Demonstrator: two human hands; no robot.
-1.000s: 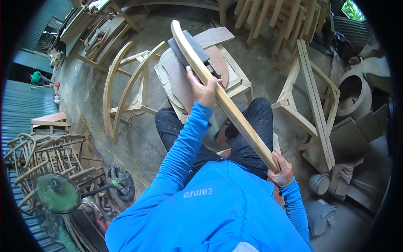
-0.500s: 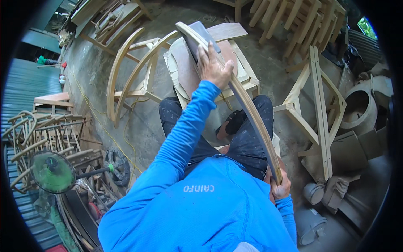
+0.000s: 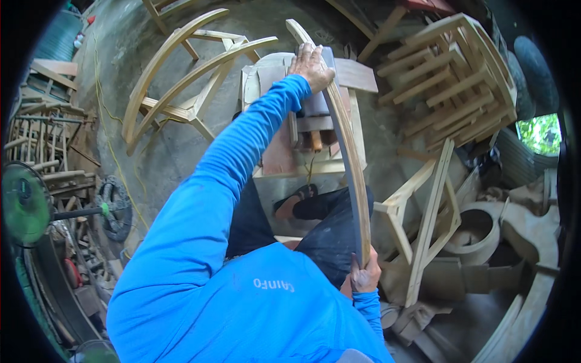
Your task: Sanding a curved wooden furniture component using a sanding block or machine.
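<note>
A long curved wooden piece [image 3: 349, 139] runs from above a low wooden stand [image 3: 357, 130] back to my right side. Near its far end, my left hand [image 3: 311, 66] is closed over it, fingers bent across the wood. My right hand [image 3: 365, 272] grips the near end, thumb on one side, some fingers hidden behind the wood. Beside my left hand, a grey flat part [image 3: 327, 57] shows under the curved piece. On the stand below are a pale cylindrical part [image 3: 315, 106] and a short wooden handle-like piece [image 3: 316, 141], partly covered by my arm.
Frames with curved wooden legs [image 3: 175, 51] stand at the left, another wooden frame [image 3: 431, 224] at the right. Several wooden frames [image 3: 454, 85] are piled at the far right. A green fan [image 3: 25, 202] and a yellow cord [image 3: 115, 163] are at the left.
The view has turned to the right. The curved piece now points more straight ahead, with both hands still on it. The cylindrical part on the stand has come into sight.
</note>
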